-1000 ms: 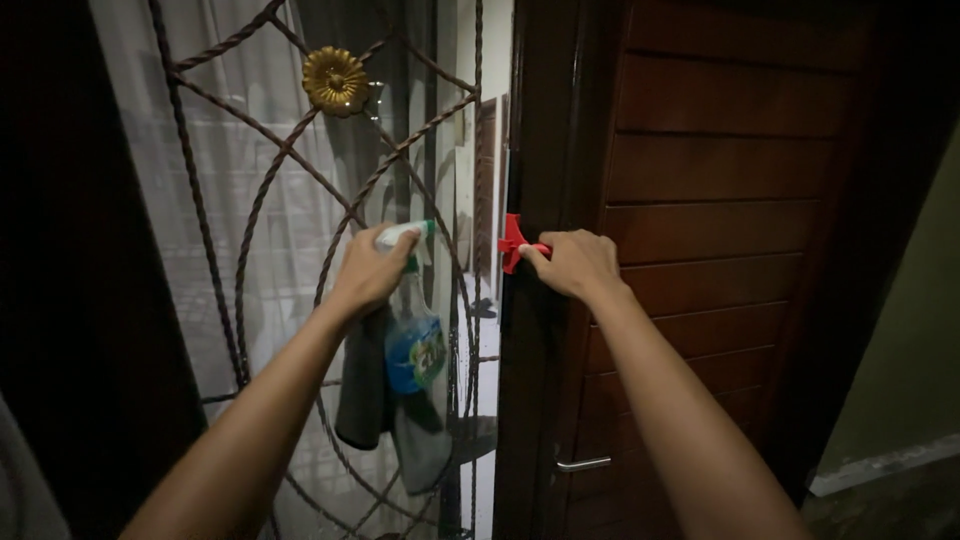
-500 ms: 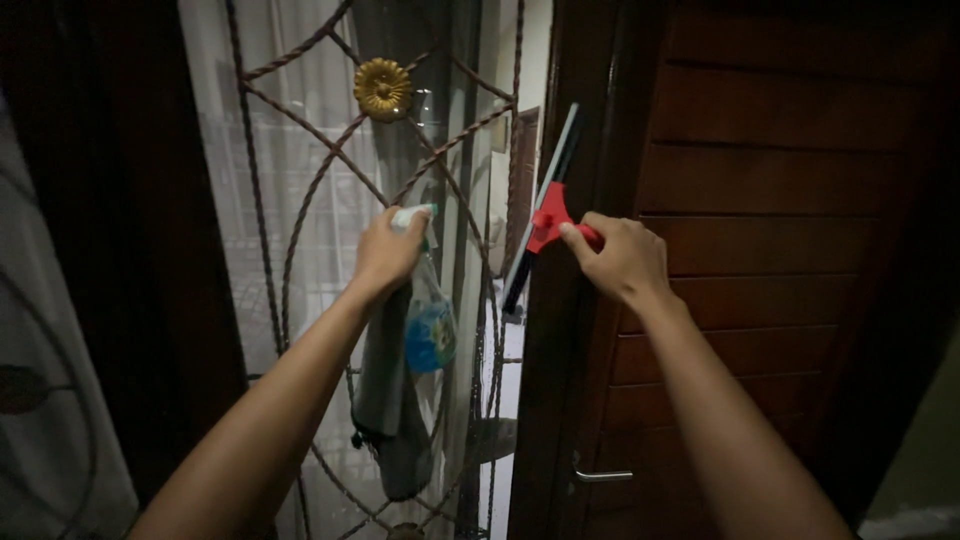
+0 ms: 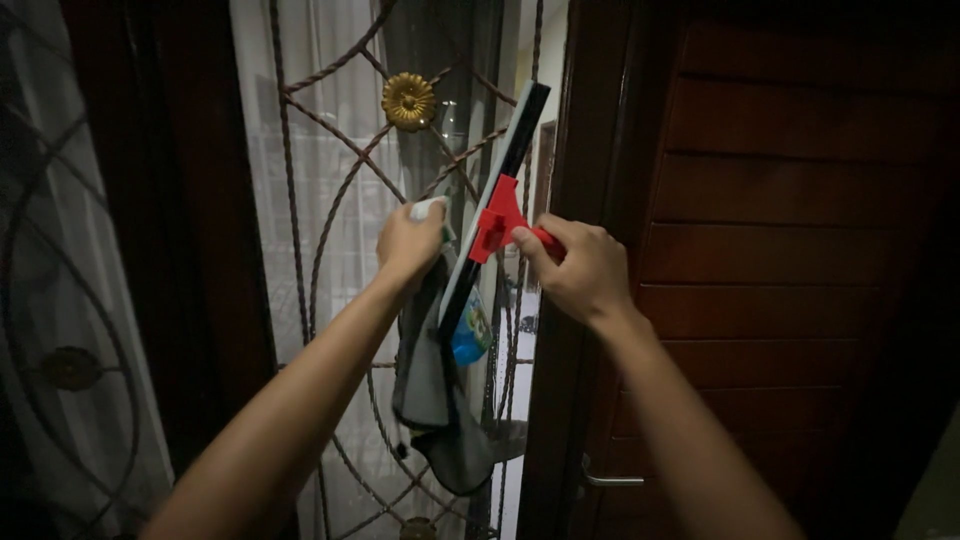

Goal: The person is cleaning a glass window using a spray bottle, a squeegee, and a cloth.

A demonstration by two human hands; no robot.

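From my head view, my right hand (image 3: 575,272) is closed around the red plastic handle of a black-bladed squeegee (image 3: 497,215) — a second ago it sat hidden at the dark wooden door (image 3: 800,250) edge; now the blade lies tilted across the glass pane with wrought-iron scrollwork (image 3: 330,200). My left hand (image 3: 408,240) is clenched on a spray bottle (image 3: 468,335) and grey cloth (image 3: 432,400), hanging beside the blade.
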